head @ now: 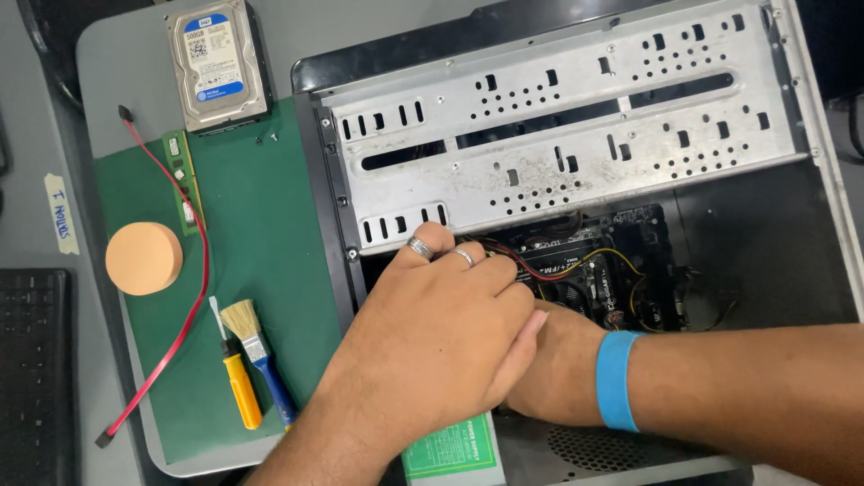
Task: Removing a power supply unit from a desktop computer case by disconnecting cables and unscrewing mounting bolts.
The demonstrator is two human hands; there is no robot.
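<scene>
The left hand (432,333) comes in from the lower edge, forearm bare, back of the hand up and fingers curled downward; two rings sit on its fingers (421,247). The right hand (558,369) comes in from the right, forearm stretched across, a blue band (617,378) round the wrist. It lies partly under the left hand, its fingers hidden, so its grip cannot be told. The two hands touch.

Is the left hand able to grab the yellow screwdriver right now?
Probably yes. The left hand rests at the computer case edge, and the yellow screwdriver lies uncovered on the green mat close by.
</scene>
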